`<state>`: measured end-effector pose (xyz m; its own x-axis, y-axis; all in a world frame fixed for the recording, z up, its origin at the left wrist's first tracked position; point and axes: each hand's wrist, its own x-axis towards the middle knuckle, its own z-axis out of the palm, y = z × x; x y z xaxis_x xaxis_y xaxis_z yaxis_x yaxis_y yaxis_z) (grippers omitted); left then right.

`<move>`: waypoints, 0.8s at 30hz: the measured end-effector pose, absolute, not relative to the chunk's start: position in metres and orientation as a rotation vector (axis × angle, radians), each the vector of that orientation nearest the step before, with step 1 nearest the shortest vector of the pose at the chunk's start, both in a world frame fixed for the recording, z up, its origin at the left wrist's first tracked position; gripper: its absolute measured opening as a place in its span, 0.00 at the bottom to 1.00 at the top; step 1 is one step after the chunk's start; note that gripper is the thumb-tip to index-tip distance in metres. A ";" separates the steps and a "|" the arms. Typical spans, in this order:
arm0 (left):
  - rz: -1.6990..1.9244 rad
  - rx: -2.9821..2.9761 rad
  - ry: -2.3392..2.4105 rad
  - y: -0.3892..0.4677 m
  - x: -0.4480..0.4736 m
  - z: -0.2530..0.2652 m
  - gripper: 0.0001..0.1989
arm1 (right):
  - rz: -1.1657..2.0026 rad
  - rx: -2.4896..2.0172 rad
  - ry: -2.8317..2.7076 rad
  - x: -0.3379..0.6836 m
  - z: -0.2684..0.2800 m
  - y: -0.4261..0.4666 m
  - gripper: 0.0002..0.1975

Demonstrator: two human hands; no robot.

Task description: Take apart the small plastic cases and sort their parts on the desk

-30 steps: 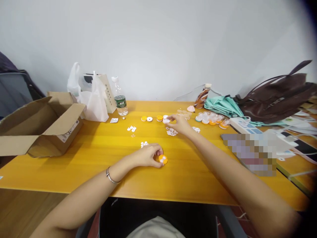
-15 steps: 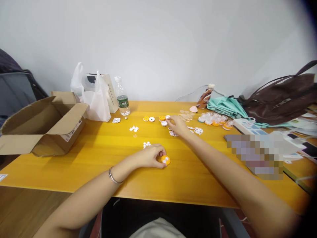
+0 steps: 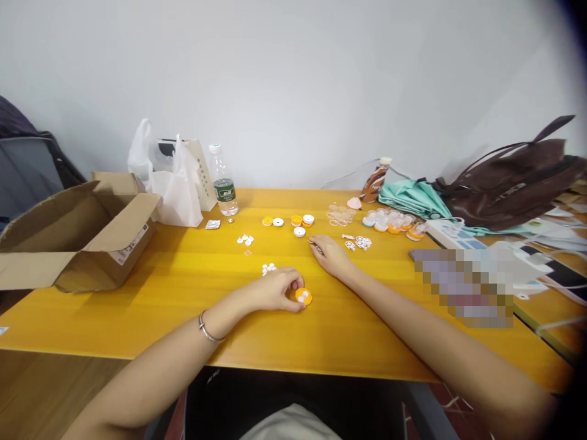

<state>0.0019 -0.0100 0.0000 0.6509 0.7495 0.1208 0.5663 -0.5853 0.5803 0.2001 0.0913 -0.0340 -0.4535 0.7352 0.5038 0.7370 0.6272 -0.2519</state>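
My left hand (image 3: 282, 291) rests on the table, thumb and fingers closed on the edge of an orange round case (image 3: 298, 300). Inside the case lie small white pieces (image 3: 303, 296). My right hand (image 3: 334, 258) is lowered farther back, fingers bent down over small white openwork parts (image 3: 320, 249) that it mostly covers. Its fingertips are close together; whether they grip a part is hidden. Just beyond it sit a white disc (image 3: 299, 232) and a group of orange and white discs (image 3: 308, 219). White buttons (image 3: 268, 267) lie behind my left hand, partly covered by it.
An open cardboard box (image 3: 110, 244), a white plastic bag (image 3: 177, 195) and a water bottle (image 3: 225, 189) stand left. At right are clear rings (image 3: 340, 214), more openwork parts (image 3: 363, 242), lidded cases (image 3: 389, 220), a drink bottle (image 3: 376, 181), a brown bag (image 3: 509, 180) and a power strip (image 3: 454, 232).
My right hand has come away from the white and orange discs, moving toward me onto the white openwork parts. My left hand keeps its hold on the orange case. The view has shifted slightly.
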 end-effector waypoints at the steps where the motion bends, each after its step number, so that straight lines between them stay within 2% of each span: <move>1: 0.488 2.369 1.026 -0.010 0.002 0.000 0.13 | 0.002 -1.140 -2.273 0.202 -0.034 0.089 0.14; 9: 0.490 2.357 1.011 -0.010 0.002 0.001 0.13 | 0.017 -1.088 -2.274 0.228 -0.038 0.066 0.14; 15: 0.482 2.356 1.016 -0.009 0.002 0.000 0.14 | 0.088 -1.109 -2.122 0.231 -0.032 0.062 0.11; 20: 0.486 2.353 1.005 -0.009 0.001 -0.001 0.13 | 0.107 -1.221 -1.718 0.254 -0.021 0.081 0.13; 24: 0.488 2.354 1.005 -0.009 0.002 -0.001 0.13 | 0.011 -1.284 -1.839 0.278 -0.021 0.108 0.13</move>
<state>0.0016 -0.0093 -0.0009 0.6579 0.7438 0.1178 0.5528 -0.5832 0.5952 0.2785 0.1085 -0.0214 -0.0913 0.7655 0.6370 0.7579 0.4683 -0.4542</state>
